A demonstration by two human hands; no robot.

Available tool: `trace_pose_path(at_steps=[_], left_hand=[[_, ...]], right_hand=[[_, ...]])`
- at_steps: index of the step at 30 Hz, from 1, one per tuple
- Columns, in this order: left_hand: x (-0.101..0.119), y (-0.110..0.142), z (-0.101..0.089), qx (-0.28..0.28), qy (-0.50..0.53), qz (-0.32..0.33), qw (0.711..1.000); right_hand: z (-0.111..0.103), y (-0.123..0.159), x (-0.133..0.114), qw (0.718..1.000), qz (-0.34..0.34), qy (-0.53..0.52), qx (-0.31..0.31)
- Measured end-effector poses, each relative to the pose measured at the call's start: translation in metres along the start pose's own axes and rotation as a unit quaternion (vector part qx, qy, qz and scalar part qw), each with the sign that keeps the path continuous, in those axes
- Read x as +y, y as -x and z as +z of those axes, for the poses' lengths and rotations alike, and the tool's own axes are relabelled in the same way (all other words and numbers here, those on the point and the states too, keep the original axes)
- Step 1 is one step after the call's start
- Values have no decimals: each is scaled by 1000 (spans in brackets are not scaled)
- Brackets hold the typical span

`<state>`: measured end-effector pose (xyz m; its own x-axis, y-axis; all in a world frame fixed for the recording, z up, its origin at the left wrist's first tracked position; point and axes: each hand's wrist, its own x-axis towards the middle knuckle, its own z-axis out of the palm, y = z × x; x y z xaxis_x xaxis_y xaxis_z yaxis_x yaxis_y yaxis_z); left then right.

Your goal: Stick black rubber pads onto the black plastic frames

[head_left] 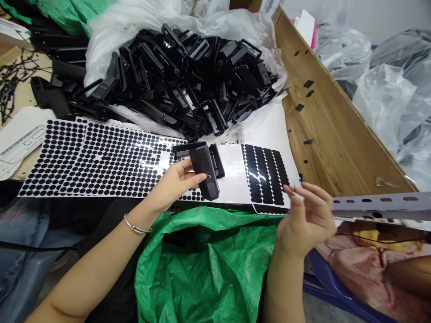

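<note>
My left hand (pixel 178 181) is closed round a textured black plastic casing (pixel 204 168), held upright over the white sheets. Two more black casings lie just behind it, one of them a hollow shell (pixel 217 160). To the right, a sheet of black oblong stickers (pixel 266 175) lies flat. Over its right edge my right hand (pixel 308 217) has its thumb and fingertips pinched together. Whatever is between them is too small to make out. Sheets of round black stickers (pixel 101 157) spread out left of my left hand.
A large heap of black casings (pixel 188 85) in clear plastic fills the back. A green sack (pixel 205 269) gapes open below my hands. On the right stands a wooden board (pixel 336 116), with a perforated metal rail (pixel 380 202) at its foot. Another person's arm (pixel 409 276) shows at lower right.
</note>
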<state>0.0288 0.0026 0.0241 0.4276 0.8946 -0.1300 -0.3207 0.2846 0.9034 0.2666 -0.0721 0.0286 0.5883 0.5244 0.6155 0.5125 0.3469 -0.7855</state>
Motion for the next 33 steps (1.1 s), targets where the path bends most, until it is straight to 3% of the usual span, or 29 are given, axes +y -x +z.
trace_pose_path(at_steps=[2, 6, 10, 16, 33], left_hand=[[-3, 0, 0, -1, 1, -4, 1000], [-7, -1, -1, -5, -9, -9, 1000], [-9, -1, 1, -22, -7, -14, 1000], [-2, -2, 1, 16, 17, -5, 1000], [3, -1, -5, 48, 15, 18, 999]], right_hand=[[16, 8, -13, 988, 95, -87, -80], [42, 22, -29, 930, 276, -169, -175], [57, 26, -37, 870, 361, -190, -277], [62, 23, -42, 850, 371, -171, -333], [69, 34, -37, 871, 338, -151, -323]])
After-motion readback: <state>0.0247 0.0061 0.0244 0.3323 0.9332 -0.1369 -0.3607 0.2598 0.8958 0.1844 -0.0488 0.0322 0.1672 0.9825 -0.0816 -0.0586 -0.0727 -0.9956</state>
